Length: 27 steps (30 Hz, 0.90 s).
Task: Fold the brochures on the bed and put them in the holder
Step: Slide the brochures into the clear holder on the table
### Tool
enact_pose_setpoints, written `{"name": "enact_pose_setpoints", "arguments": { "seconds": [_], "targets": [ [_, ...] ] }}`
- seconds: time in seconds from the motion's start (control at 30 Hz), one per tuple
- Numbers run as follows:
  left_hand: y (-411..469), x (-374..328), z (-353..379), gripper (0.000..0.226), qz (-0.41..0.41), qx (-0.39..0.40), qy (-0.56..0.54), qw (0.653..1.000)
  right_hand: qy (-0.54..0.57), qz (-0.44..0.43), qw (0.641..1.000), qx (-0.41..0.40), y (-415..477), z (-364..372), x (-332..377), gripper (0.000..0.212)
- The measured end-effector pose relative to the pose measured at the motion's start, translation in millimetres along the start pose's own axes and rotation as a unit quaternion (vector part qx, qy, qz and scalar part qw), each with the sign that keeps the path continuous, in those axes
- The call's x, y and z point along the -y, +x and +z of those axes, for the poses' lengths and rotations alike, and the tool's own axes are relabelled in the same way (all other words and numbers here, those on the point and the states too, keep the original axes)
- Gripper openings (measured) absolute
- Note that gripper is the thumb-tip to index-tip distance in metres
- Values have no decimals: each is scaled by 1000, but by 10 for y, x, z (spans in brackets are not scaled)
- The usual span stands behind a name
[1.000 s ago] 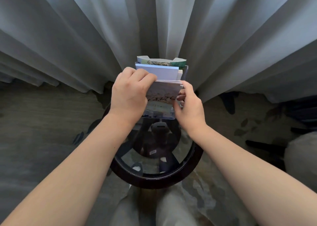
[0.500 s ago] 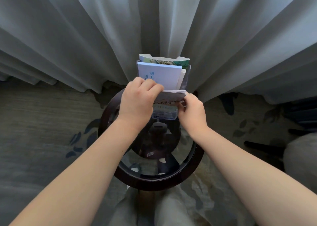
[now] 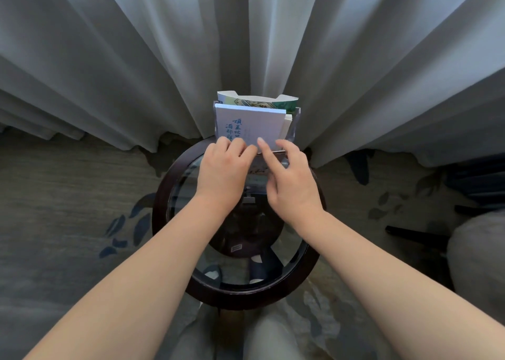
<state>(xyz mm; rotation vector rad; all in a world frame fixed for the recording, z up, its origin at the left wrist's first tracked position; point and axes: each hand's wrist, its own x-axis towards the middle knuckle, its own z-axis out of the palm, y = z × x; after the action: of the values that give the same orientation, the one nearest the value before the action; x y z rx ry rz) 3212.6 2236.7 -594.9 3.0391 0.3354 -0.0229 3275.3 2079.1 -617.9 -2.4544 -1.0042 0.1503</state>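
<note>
Brochures [image 3: 287, 119] mostly home already: 3 tiers filled in the clear holder [image 3: 296, 123], all upright. At the back of the holder, a green-and-white brochure [image 3: 257, 102]. Just in front of that, in the holder's middle tier, a white brochure [image 3: 254, 119] with blue characters and a few cream edges tucked behind it. In the holder's front and lowest tier, the front brochure [image 3: 258, 168], sunk almost fully in, with only its top edge and a blurred patch behind the clear front wall on show.

Left grip [image 3: 224, 169] at the holder's front, fingers curled down over the top edge of the front brochure, thumb hidden. Right grip [image 3: 293, 184] beside it, loose and holding nothing, index finger straight with its tip at that same top edge, just touching the face of the white brochure.

Beneath the holder, a round glass tabletop [image 3: 164, 195] with a dark rim; behind the holder, a grey curtain [image 3: 109, 59].

Judged as the tail end of 1 insertion: folding of this piece looks done and seating nearly finished. Probably left to do: a last press down, squaring against the holder's front wall, then letting go. No telling how many brochures remain to fold, with the bed out of view.
</note>
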Motion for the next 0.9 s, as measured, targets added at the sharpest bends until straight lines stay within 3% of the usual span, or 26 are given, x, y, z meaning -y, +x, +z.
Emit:
{"name": "enact_pose_setpoints", "arguments": {
  "seconds": [0.17, 0.3, 0.47, 0.67, 0.9],
  "targets": [
    [-42, -12, 71, 87, -8, 34, 61, 998, -71, 20, 995, 70, -60, 1, 94, 95],
    [-116, -64, 92, 116, -15, 67, 62, 996, -100, -6, 991, 90, -47, -12, 149, 84],
    [-224, -100, 83, 107, -13, 71, 68, 995, -134, 10, 986, 96, 9, -37, 210, 89],
    [-164, -72, 20, 100, -7, 97, 62, 993, -206, -35, 969, 129, 91, -115, 158, 94],
    [3, -5, -470, 93, 16, 122, 69, 990, -151, 4, 976, 159, 195, -415, 270, 87]
  ]
}}
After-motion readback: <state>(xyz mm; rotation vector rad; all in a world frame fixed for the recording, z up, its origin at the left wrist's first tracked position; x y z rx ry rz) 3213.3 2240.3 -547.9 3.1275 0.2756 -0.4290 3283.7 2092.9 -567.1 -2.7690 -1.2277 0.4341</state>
